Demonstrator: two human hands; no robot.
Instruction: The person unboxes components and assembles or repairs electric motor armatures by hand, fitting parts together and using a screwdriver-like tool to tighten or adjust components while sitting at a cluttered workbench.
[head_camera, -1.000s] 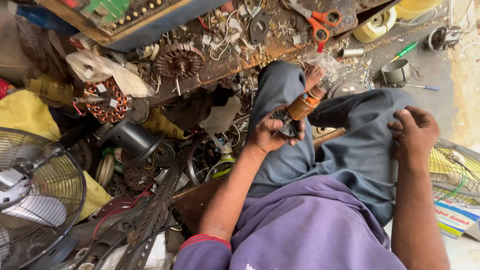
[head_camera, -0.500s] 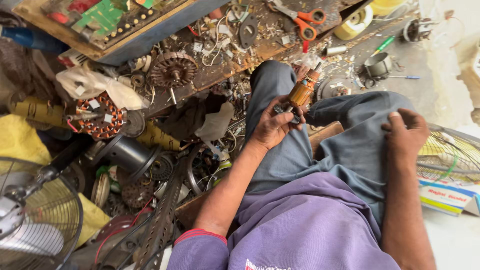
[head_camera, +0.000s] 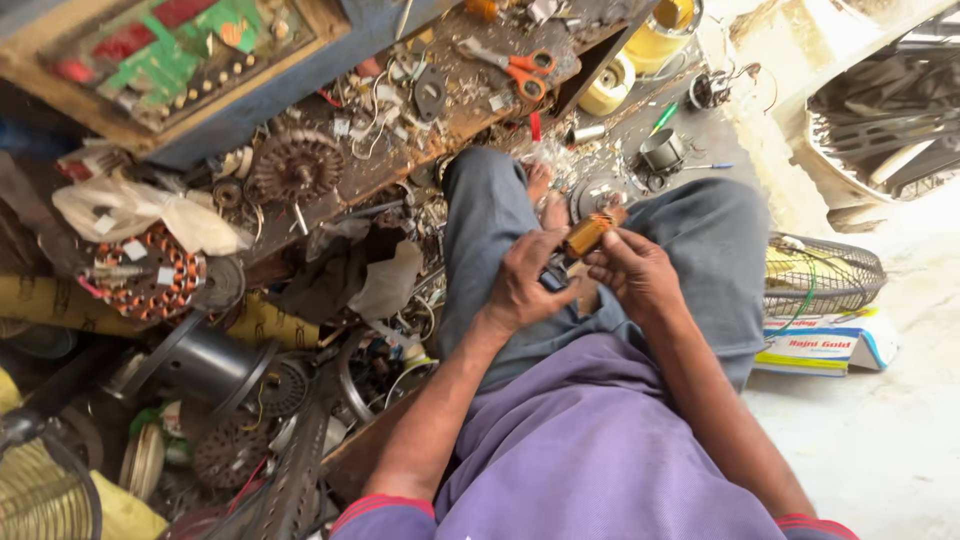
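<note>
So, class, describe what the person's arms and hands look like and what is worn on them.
Both arms are bare from short purple sleeves with a red band at the hem. The left hand and right hand wear no gloves, and no rings or watch show.

Counting it up: two hands, left (head_camera: 525, 285) and right (head_camera: 635, 270), on one copper-wound armature (head_camera: 585, 235). One pair of orange scissors (head_camera: 520, 70) at 12 o'clock on the bench (head_camera: 400, 160), two tape rolls (head_camera: 608, 85) at 1 o'clock, one orange stator (head_camera: 145, 275) at 9.
</note>
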